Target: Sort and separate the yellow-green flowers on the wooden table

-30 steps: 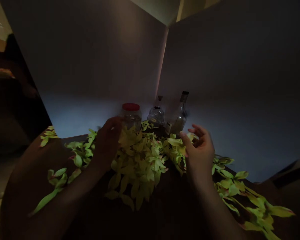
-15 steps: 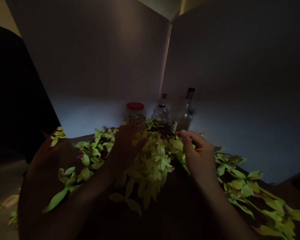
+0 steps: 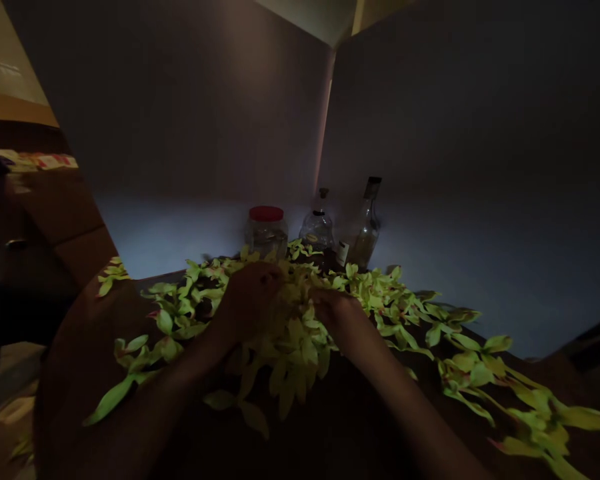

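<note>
Left hand [image 3: 253, 292], dim, fingers curled over the leafy sprigs [image 3: 295, 350] heaped at mid-table; whether anything is grasped cannot be told, fingertips being lost in shadow. Right hand [image 3: 339, 312], bent inward beside the left, fingertips set at the same heap; grip likewise cannot be told, the fingers being blurred and partly merged with leaves. Jar [image 3: 267, 237], clear, topped by a red lid [image 3: 266, 213]; dark contents are faintly seen but cannot be identified, and the base is hidden by foliage. Round bottle [image 3: 316, 230], clear, stoppered; contents cannot be made out. Tall bottle [image 3: 368, 230], dark-necked, tilted in view; its lower part is dulled, and its foot is covered by leaves. Table [image 3: 67, 373], dark, round-edged, cut off below; its near surface is swallowed by shadow.
</note>
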A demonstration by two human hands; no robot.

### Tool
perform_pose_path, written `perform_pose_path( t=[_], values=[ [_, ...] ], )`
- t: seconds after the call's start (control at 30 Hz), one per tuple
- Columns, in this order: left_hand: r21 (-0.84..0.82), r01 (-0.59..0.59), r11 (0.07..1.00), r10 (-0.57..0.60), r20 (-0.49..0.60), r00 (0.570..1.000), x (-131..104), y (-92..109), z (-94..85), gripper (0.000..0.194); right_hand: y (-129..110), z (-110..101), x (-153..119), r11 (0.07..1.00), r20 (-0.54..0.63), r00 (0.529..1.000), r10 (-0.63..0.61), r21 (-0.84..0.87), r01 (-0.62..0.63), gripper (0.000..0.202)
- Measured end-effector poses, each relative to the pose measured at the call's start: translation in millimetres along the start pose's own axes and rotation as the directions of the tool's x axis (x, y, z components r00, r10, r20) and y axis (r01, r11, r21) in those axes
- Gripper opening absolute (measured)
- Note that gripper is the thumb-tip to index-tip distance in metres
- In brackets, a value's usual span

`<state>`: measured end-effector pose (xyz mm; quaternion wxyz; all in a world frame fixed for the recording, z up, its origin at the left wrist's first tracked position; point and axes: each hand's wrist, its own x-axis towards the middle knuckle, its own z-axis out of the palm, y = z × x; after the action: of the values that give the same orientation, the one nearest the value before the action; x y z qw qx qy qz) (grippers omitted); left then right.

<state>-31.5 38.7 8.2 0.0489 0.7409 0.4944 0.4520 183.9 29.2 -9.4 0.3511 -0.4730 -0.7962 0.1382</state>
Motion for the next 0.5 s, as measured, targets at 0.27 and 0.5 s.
perform_pose_path(
  t=[0.27, 0.5],
  values=[
    [-0.132, 0.057, 0.990, -0.095, -0.303, 0.948, 6, -4, -15.2, 0.028, 3, -11, 5, 0.989, -0.330, 0.935, 0.127, 0.111, -0.095, 0.018],
    [0.039, -0.199, 0.979, 0.203, -0.180, 0.962, -1, -3, -5.0, 0.024, 2, -16, 7, 0.959, -0.428, 0.877, 0.219, 0.259, -0.113, 0.037]
  ],
)
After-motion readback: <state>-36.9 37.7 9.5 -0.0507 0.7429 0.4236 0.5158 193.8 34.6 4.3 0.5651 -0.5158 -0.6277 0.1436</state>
